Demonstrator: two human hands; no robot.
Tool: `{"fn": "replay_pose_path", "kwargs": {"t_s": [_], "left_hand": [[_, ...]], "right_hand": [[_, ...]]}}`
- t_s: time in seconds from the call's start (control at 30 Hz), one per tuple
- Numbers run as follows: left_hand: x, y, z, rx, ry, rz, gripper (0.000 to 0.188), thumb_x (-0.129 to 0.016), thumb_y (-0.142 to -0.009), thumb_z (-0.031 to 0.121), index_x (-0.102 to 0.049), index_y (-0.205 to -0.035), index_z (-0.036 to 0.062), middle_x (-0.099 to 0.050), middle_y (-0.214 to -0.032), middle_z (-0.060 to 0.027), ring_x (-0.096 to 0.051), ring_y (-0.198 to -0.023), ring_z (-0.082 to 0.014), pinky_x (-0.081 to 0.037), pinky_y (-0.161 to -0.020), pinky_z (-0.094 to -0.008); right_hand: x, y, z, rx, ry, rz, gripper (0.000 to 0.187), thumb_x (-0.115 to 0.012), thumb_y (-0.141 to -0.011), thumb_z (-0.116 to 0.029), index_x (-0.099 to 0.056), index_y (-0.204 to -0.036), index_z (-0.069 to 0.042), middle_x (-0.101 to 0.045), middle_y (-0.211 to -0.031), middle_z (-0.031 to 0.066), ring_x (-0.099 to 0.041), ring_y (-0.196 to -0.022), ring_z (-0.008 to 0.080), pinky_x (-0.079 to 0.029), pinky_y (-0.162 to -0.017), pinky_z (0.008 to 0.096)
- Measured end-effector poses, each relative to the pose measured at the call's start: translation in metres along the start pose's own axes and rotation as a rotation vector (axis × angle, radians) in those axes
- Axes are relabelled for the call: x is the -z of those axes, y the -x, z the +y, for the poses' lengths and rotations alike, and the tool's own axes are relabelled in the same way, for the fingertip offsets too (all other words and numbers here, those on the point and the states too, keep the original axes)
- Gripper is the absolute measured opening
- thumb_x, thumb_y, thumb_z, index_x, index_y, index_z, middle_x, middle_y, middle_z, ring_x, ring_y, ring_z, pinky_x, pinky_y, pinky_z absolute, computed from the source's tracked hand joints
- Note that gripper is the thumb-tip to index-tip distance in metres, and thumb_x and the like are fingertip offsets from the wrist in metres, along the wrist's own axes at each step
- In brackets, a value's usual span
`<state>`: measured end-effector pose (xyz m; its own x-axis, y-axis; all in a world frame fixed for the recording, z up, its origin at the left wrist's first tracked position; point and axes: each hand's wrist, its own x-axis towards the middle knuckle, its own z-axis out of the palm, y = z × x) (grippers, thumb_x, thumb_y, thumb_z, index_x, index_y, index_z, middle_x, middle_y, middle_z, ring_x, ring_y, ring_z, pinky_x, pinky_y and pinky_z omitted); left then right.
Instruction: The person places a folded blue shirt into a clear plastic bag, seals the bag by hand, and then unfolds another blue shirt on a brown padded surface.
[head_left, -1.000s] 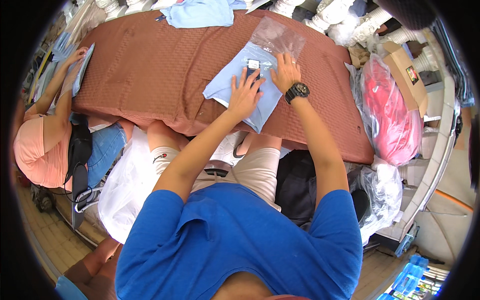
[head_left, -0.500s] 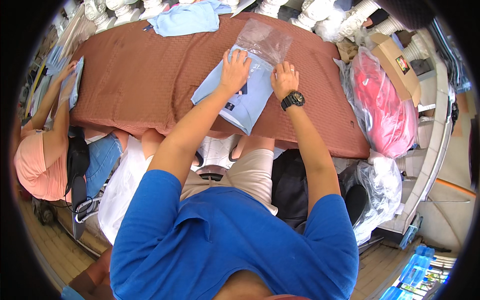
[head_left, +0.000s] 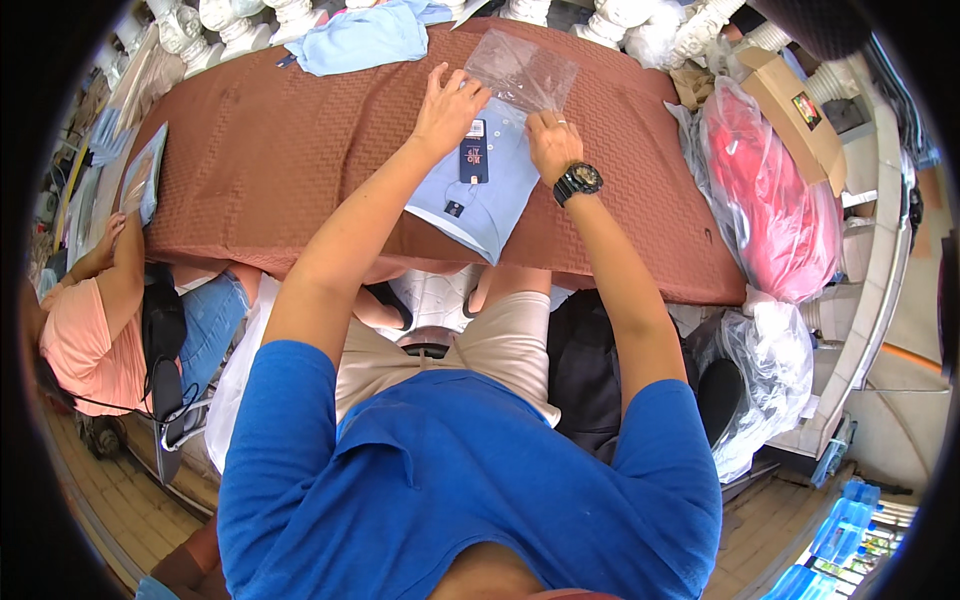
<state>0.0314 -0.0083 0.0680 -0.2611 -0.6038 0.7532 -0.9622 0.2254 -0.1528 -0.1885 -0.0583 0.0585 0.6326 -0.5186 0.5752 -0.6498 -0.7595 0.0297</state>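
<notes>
A folded light-blue shirt (head_left: 492, 200) lies on the brown-covered table in front of me, in a clear plastic bag (head_left: 522, 72) whose bare end reaches past it at the far side. On the shirt front are a dark hang tag (head_left: 474, 152), a smaller dark tag (head_left: 454, 209) and several buttons. My left hand (head_left: 450, 108) is at the shirt's far left corner, fingers stretched and slightly apart. At the opposite corner my right hand (head_left: 553, 145), a black watch on its wrist, has its fingers curled onto the bag's edge; the fingertips are partly hidden.
Another light-blue shirt (head_left: 365, 40) lies at the table's far edge. To the right are red garments in clear plastic (head_left: 765, 190) and a cardboard box (head_left: 795, 115). At the left a seated person (head_left: 95, 330) is beside a bagged light-blue garment (head_left: 147, 175). White balusters line the back.
My left hand has moved left and away from me, off the shirt's middle, uncovering the hang tag. My right hand has shifted slightly left, its fingers more curled. The other person's hand has drawn back.
</notes>
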Motion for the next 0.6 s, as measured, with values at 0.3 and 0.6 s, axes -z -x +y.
{"fn": "replay_pose_path", "kwargs": {"t_s": [0.3,0.6], "left_hand": [[0.010,0.014,-0.015,0.033,0.008,-0.089,0.011,-0.067,-0.091,0.022,-0.066,-0.097,0.0129,-0.064,-0.099,-0.0005,-0.058,-0.107,-0.0212,-0.036,-0.109,-0.0507],[0.049,0.053,-0.006,0.744,0.298,-0.091,0.038,-0.073,-0.090,0.037,-0.063,-0.108,0.0051,-0.064,-0.105,-0.0129,-0.061,-0.099,-0.0319,-0.048,-0.092,-0.0508]], "right_hand": [[0.004,-0.014,-0.006,0.020,0.062,-0.020,0.016,-0.057,-0.085,-0.002,-0.061,-0.099,-0.008,-0.061,-0.102,0.0120,-0.061,-0.100,0.0314,-0.051,-0.083,0.0437],[0.006,-0.019,0.002,0.216,-0.135,-0.104,0.035,-0.056,-0.082,0.006,-0.061,-0.111,-0.013,-0.055,-0.115,0.0097,-0.058,-0.105,0.0325,-0.051,-0.087,0.0453]]}}
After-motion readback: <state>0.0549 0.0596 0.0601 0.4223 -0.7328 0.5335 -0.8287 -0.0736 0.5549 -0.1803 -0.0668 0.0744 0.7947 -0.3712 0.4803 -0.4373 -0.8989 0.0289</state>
